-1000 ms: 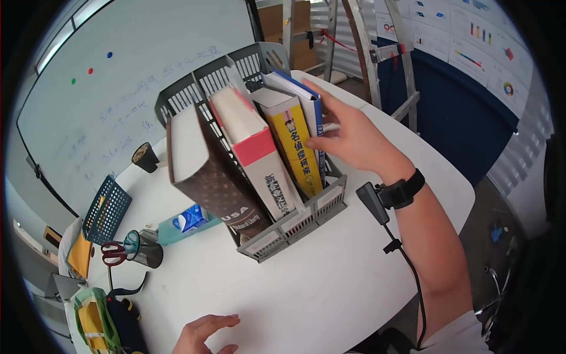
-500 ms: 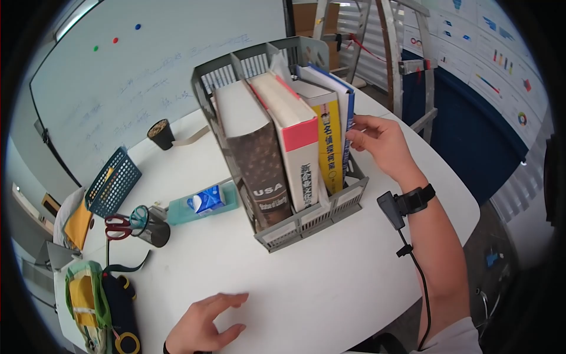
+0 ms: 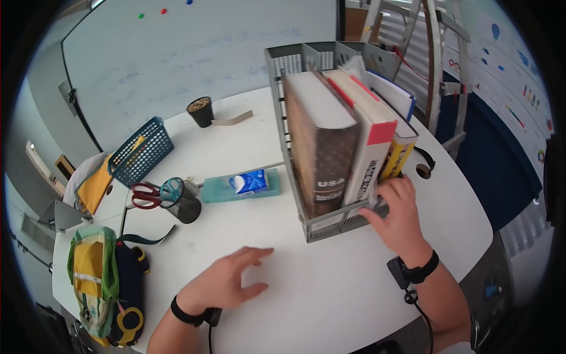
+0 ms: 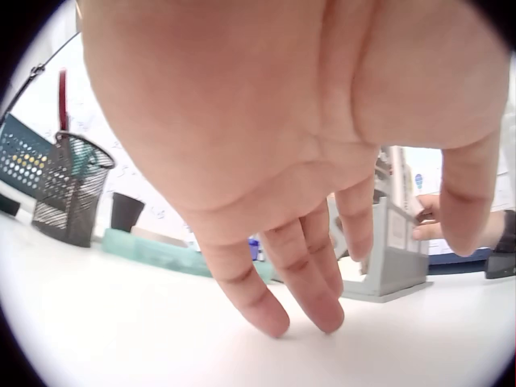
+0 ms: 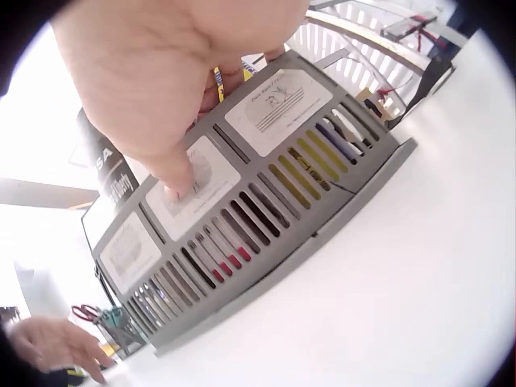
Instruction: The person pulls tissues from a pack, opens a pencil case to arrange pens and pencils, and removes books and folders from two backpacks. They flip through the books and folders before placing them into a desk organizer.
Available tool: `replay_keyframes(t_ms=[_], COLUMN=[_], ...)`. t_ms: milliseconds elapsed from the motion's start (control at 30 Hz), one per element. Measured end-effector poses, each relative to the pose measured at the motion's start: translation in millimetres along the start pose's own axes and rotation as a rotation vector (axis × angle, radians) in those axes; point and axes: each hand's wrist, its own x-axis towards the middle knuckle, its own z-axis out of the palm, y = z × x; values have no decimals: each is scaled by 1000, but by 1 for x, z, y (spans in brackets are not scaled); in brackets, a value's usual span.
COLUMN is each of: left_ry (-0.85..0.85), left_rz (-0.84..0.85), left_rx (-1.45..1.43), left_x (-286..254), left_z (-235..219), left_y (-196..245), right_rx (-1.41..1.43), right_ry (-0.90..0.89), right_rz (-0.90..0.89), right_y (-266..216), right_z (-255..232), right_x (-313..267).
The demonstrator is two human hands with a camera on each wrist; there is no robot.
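Right hand (image 3: 401, 219) pinched rack (image 5: 251, 179) at front, apparently steadying! Left hand (image 3: 226, 279) loose before rack; next likely needed firm hold.

Grey plastic bk rack (image 3: 318, 229) sits upright on the white tbl (image 3: 330, 283), slotted front, three paper labels (image 5: 278, 110) in a row, and it's loaded! Spines out, L to R: thick brown USA hdbk (image 3: 331, 168), cream-and-red vol. (image 3: 377, 134), then yellow-spined bk (image 3: 399, 158); blue-edged white bk (image 3: 390, 94) at far R, lower part hidden.
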Motion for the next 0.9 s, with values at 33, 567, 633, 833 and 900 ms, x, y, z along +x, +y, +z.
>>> replay_keyframes(t_ms=[33, 567, 633, 833, 900], left_ry=[70, 399, 410, 336, 328], left_rz=[-6, -115, -114, -131, -129], left_rx=[-51, -21, 44, -3, 32], left_x=[-3, 45, 53, 71, 79], left_z=[-3, -33, -33, -46, -47], left_y=[-17, -58, -62, -69, -74], right_rx=[24, 83, 89, 419, 392], right_ry=[25, 13, 3, -14, -485], right_rz=[2, 54, 85, 235, 364], right_y=[-1, 52, 38, -26, -47], right_z=[3, 60, 53, 33, 26], right_x=[7, 80, 81, 45, 43])
